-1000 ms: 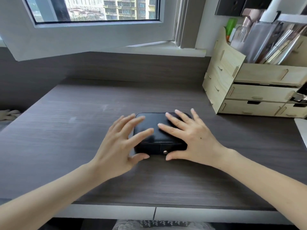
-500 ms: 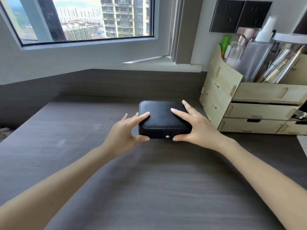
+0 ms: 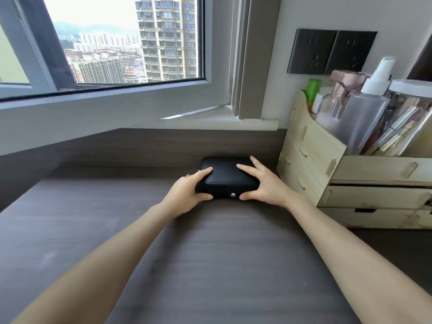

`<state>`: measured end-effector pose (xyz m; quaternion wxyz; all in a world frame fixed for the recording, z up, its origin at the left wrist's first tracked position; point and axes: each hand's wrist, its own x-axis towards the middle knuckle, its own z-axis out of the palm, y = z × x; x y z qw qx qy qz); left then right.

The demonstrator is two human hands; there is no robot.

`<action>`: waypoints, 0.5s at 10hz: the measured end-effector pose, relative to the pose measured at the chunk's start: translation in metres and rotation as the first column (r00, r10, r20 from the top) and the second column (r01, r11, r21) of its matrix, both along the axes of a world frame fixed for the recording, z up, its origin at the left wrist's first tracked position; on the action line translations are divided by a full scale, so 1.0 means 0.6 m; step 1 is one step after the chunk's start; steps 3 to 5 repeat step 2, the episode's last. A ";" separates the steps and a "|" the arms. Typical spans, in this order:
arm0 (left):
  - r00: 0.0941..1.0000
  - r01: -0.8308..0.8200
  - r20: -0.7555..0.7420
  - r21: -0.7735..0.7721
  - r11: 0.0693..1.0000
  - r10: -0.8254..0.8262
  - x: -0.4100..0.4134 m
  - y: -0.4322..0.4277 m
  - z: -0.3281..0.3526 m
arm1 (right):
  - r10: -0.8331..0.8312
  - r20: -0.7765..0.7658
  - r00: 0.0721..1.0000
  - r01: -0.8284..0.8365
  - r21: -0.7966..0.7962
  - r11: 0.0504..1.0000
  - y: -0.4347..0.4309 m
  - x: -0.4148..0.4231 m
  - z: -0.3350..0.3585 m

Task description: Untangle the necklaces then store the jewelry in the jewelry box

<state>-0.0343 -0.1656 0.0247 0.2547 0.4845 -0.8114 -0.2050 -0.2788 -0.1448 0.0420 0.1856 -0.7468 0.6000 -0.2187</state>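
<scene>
A black jewelry box (image 3: 228,175) with a metal snap at its front lies shut at the far edge of the dark wooden desk (image 3: 210,265), close to the back panel. My left hand (image 3: 187,191) grips its left side, thumb at the front and fingers on the lid. On the right side, my right hand (image 3: 268,185) holds it the same way. No necklaces or other jewelry are in sight.
A pale wooden drawer organizer (image 3: 350,183) stands just right of the box, with bottles (image 3: 364,113) and cosmetics in its top. An open window sash (image 3: 105,108) juts over the desk's back left. Two dark wall sockets (image 3: 332,51) sit above.
Both hands closed on the box and carried it away from me to the back of the desk beside the organizer. The view has tilted up.
</scene>
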 end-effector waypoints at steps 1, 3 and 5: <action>1.000 -0.019 0.015 -0.011 1.000 0.019 0.002 0.008 0.002 | -0.005 -0.045 0.999 0.006 0.038 0.999 0.001 0.008 0.007; 0.982 -0.037 0.184 -0.065 0.997 0.049 -0.001 0.011 0.009 | -0.032 -0.155 0.987 0.041 0.056 0.998 0.005 0.014 0.020; 0.982 -0.037 0.184 -0.065 0.997 0.049 -0.001 0.011 0.009 | -0.032 -0.155 0.987 0.041 0.056 0.998 0.005 0.014 0.020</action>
